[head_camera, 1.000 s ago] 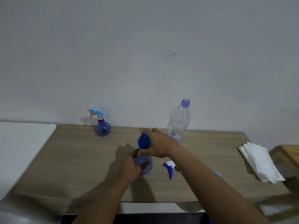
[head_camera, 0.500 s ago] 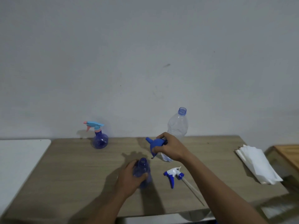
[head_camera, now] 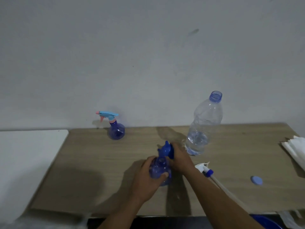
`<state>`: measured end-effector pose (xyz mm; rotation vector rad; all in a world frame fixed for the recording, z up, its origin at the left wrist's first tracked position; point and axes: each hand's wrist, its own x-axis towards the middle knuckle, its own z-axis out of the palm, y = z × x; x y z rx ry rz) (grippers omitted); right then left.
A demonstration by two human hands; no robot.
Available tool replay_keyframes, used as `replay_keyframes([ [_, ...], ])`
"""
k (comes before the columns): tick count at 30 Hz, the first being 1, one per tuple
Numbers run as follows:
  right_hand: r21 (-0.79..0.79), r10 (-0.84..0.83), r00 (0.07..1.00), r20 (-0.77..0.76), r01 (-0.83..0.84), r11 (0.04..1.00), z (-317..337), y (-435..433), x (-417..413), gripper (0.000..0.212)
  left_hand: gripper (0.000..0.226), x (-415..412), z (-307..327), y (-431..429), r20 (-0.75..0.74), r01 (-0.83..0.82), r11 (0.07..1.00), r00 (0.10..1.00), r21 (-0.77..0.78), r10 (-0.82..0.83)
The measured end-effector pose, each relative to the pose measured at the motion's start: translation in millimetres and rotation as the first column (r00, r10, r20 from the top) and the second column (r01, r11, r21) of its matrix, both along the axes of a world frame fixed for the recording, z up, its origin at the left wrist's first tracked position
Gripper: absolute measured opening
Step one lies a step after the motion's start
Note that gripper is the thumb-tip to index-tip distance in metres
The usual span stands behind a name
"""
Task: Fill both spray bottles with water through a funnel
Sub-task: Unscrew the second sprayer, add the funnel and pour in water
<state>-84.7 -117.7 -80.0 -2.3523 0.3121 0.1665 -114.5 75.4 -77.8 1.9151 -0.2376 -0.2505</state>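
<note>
Steadying the open spray bottle (head_camera: 159, 167) at near centre of the counter (head_camera: 99, 162) with left hand (head_camera: 145, 179) curled round its body, holding the mouth upright. Gripping the blue funnel (head_camera: 165, 148) in right hand (head_camera: 179, 161), tilted at that mouth, apparently for seating.

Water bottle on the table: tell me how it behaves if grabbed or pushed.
The water bottle looks thin and dented, so it would probably flex under a squeeze. Water fills only its lower part, so it is likely light yet fairly steady. Its mouth is uncapped, so tipping it would probably spill.
</note>
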Motion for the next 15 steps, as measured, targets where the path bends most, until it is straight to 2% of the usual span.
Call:
replay_keyframes([
  [6,-0.058,0.074,0.997,-0.028,-0.076,0.995,-3,-9,11,0.073,0.058,2,-1,1,0.01,0.007,1.0,1.0,-0.021,-0.006],
  [8,-0.086,0.083,0.996,-0.036,-0.085,0.993,4,-14,3,0.065,0.059,0,2,2,0.005,0.014,1.0,1.0,-0.023,-0.014],
  [12,-0.283,0.138,0.99,-0.036,-0.143,0.948,21,-29,-33,0.038,0.055,-2,9,0,0.008,0.013,1.0,1.0,-0.026,-0.013],
  [15,-0.452,0.087,0.994,-0.064,-0.107,0.886,23,-46,-62,0.039,0.054,-4,12,-2,-0.01,0.003,0.999,1.0,-0.039,-0.004],
])
